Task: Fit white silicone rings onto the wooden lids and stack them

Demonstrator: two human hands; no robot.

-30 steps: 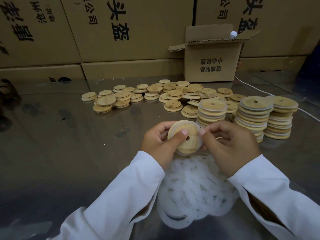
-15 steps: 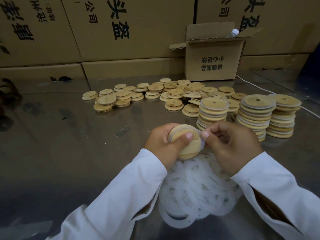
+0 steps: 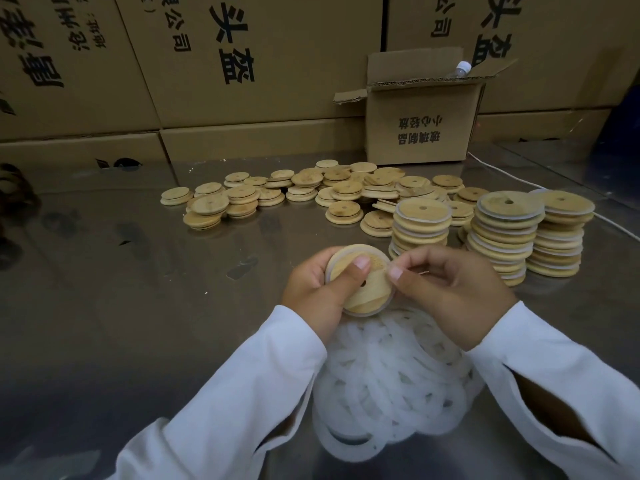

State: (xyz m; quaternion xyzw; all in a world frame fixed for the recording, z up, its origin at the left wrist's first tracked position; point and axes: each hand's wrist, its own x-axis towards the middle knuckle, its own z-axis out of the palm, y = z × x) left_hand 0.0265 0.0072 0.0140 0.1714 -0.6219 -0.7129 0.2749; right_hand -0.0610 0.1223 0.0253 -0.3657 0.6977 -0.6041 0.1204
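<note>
Both hands hold one round wooden lid (image 3: pixel 370 292) with a small centre hole, tilted toward me above the table. My left hand (image 3: pixel 315 289) grips its left side, thumb across the face. My right hand (image 3: pixel 450 292) pinches the lid's right rim, where a white silicone ring (image 3: pixel 390 268) edges the lid. A heap of loose white silicone rings (image 3: pixel 391 382) lies on the table just below my hands. Three stacks of ringed lids (image 3: pixel 509 233) stand to the right behind my hands. Bare wooden lids (image 3: pixel 311 192) lie scattered further back.
The steel table (image 3: pixel 138 289) stretches left of the hands. A small open cardboard box (image 3: pixel 419 133) with a bottle cap showing stands at the back right. Large printed cartons (image 3: pixel 207 64) wall off the rear. A white cable (image 3: pixel 519 181) runs along the right side.
The lid has turned a little in my hands, and my right fingers have shifted along its right rim. Both hands stay above the ring heap.
</note>
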